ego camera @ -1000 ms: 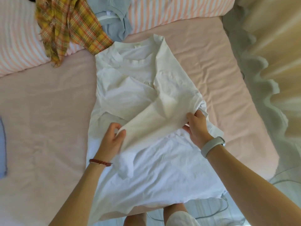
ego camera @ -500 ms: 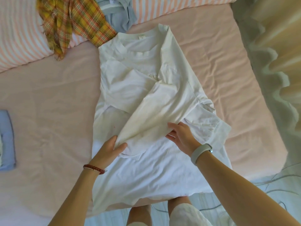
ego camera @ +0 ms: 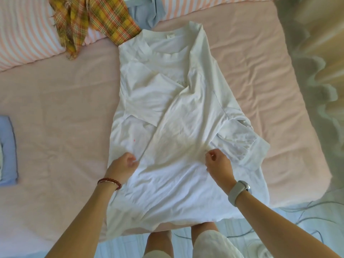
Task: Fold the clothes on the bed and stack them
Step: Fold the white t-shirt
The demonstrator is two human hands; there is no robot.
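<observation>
A white T-shirt [ego camera: 173, 112] lies on the pink bed [ego camera: 55, 118], collar at the far end and hem hanging over the near edge. Its right side is folded diagonally across the middle. My left hand [ego camera: 122, 165] pinches the lower left corner of that folded panel. At the panel's lower right edge, my right hand [ego camera: 218, 164] grips the cloth with curled fingers. A yellow plaid garment [ego camera: 93, 21] and a grey-blue garment [ego camera: 145, 13] lie unfolded at the far end. A folded blue garment [ego camera: 8, 149] sits at the left edge.
Striped pillows [ego camera: 24, 34] line the head of the bed. A pale ruffled curtain [ego camera: 316, 62] hangs along the right side. Cables [ego camera: 307, 211] trail on the floor by the bed's near right corner. My legs stand against the near edge.
Both hands have drawn the folded panel down toward me and laid it flatter on the shirt. The right hand moved from the sleeve area to the panel's lower right edge.
</observation>
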